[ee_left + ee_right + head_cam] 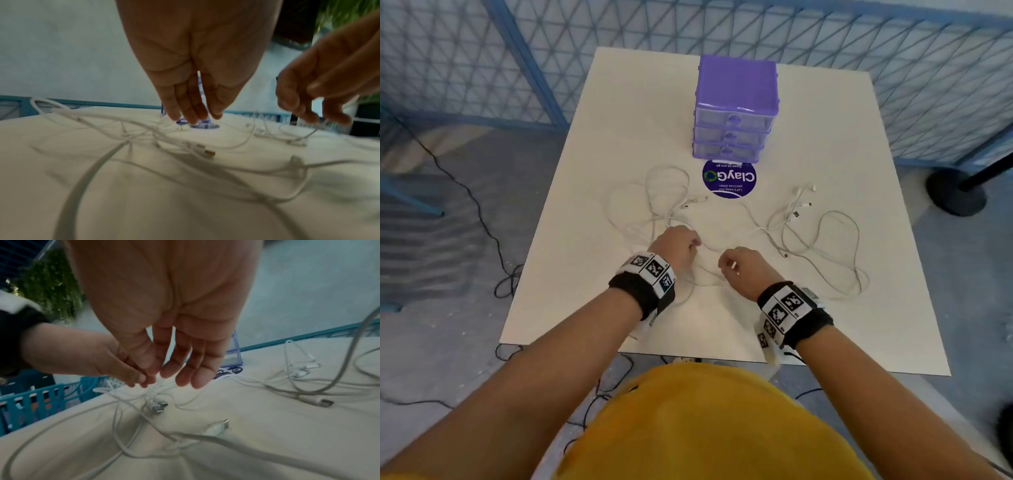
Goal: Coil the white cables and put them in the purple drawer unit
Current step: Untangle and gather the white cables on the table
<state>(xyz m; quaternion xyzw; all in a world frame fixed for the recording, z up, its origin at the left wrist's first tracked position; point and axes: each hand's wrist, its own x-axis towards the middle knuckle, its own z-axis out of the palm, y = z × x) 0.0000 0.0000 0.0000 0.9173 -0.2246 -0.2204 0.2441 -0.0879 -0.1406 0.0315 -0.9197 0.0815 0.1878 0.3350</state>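
Note:
Several white cables lie loose on the cream table [619,130]: one tangle [654,205] at the left, another [825,240] at the right, their strands crossing between my hands. The purple drawer unit [736,109] stands at the back with all its drawers pushed in. My left hand [697,245] hangs over the left tangle with relaxed fingers pointing down [201,116]; whether they touch a strand I cannot tell. My right hand [724,269] hovers close beside it, fingers loose and holding nothing [162,374]. USB plugs [158,405] lie just under both hands.
A round purple sticker [729,178] lies in front of the drawer unit. A blue mesh fence [482,51] surrounds the table. A black stand base [955,192] is on the floor at the right, thin black cords [482,222] on the floor at the left. Blue baskets [30,402] sit beyond the left edge.

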